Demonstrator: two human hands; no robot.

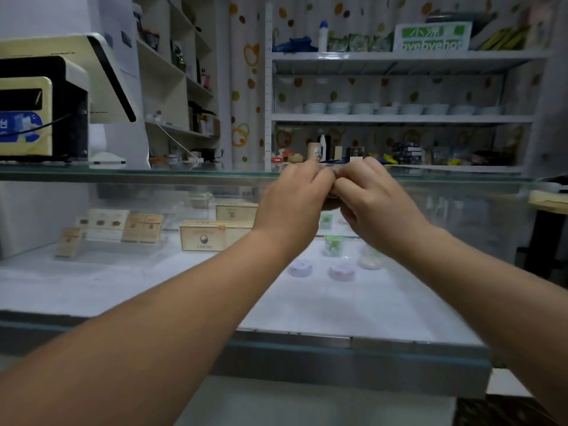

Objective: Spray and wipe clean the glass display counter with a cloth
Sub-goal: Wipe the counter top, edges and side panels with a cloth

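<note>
The glass display counter [144, 175] stands in front of me, its top pane running left to right at hand height. Through its front glass I see the white shelf inside. My left hand [292, 207] and my right hand [376, 207] are raised together before the counter's top edge, knuckles touching. The fingers of both hands are curled and pinch a small greyish thing [333, 177] between them. My fingers hide most of it, so I cannot tell what it is.
A cash register with a tilted screen [46, 103] stands on the counter top at the left. Inside the counter lie tan boxes [212, 235] and small round packs [341, 270]. Behind are white shelves [399, 118] with bowls, bottles and packets.
</note>
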